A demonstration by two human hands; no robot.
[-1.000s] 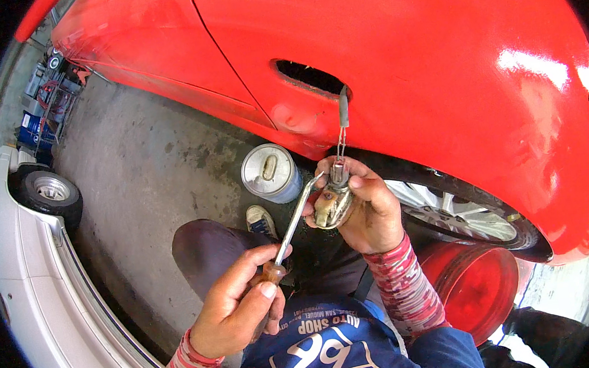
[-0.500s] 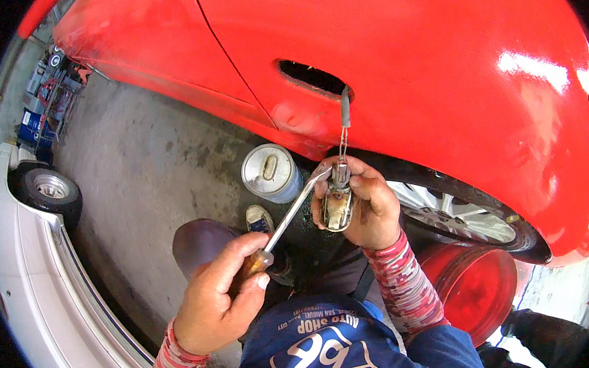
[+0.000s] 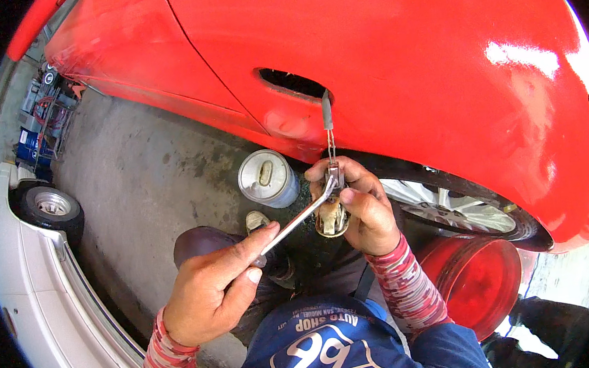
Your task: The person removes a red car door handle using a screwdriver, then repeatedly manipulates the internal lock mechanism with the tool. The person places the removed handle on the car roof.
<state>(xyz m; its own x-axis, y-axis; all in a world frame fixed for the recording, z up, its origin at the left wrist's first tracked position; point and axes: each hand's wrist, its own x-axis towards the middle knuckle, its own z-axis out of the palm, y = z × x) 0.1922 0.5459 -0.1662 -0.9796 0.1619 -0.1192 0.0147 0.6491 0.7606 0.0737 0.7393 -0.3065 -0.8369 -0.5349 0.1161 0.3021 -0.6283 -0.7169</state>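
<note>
My left hand [image 3: 209,291] is closed around the handle of a screwdriver [image 3: 296,224], with its forefinger stretched along the metal shaft. The bent-looking tip rests at a dark connector [image 3: 336,174] on top of a small lamp unit [image 3: 332,222]. My right hand [image 3: 373,216] holds that lamp unit between thumb and fingers. Two thin wires [image 3: 331,143] run up from the connector into a grey sleeve [image 3: 327,112]. The sleeve comes out of an oval hole [image 3: 292,82] in the red car body [image 3: 395,58].
Below the car body stands a lidded metal can [image 3: 266,176]. A wheel [image 3: 455,206] sits under the red panel, with a red bucket [image 3: 482,287] beside my right forearm. At left is a white vehicle [image 3: 45,273]; a cluttered rack [image 3: 50,117] stands farther back.
The screwdriver tip has moved from beside the connector onto it. My right thumb has shifted onto the connector's lower end, and the lamp unit has turned slightly.
</note>
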